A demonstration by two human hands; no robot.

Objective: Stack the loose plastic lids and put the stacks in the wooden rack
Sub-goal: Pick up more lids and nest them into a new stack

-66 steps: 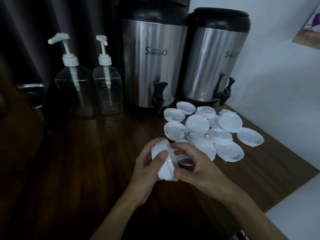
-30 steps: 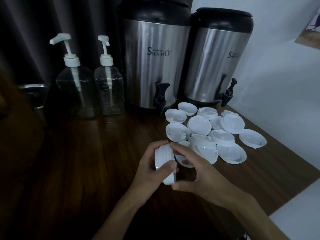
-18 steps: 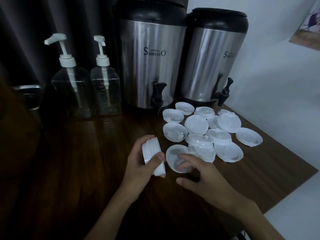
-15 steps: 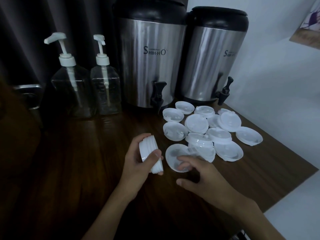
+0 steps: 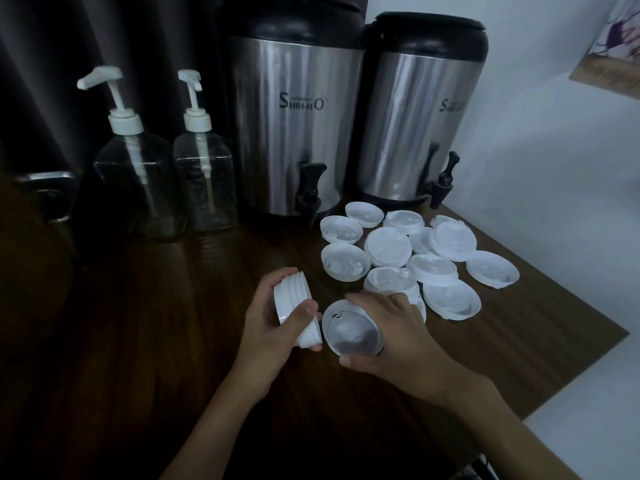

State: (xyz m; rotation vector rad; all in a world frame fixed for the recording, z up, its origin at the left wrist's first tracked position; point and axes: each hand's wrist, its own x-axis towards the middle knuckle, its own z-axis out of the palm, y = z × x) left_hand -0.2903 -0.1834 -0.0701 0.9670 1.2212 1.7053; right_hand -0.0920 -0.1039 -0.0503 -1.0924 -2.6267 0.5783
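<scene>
My left hand (image 5: 273, 336) grips a short stack of white plastic lids (image 5: 292, 303), held on edge above the dark wooden table (image 5: 138, 341). Just to its right, my right hand (image 5: 391, 337) holds a single white lid (image 5: 349, 329) tilted up, its hollow side facing me, thumb below and fingers over the top rim. Several loose white lids (image 5: 388, 245) lie scattered flat on the table behind my right hand, some overlapping. No wooden rack is in view.
Two steel drink dispensers (image 5: 294, 126) (image 5: 415, 119) with black taps stand at the back. Two clear pump bottles (image 5: 135, 174) (image 5: 204, 174) stand to their left. A white wall runs along the right; the table's right edge (image 5: 571, 375) cuts diagonally.
My hands came apart after pressing the stack together. My left hand drew the stack to the left; my right hand reached to the pile and lifted one lid up on its edge.
</scene>
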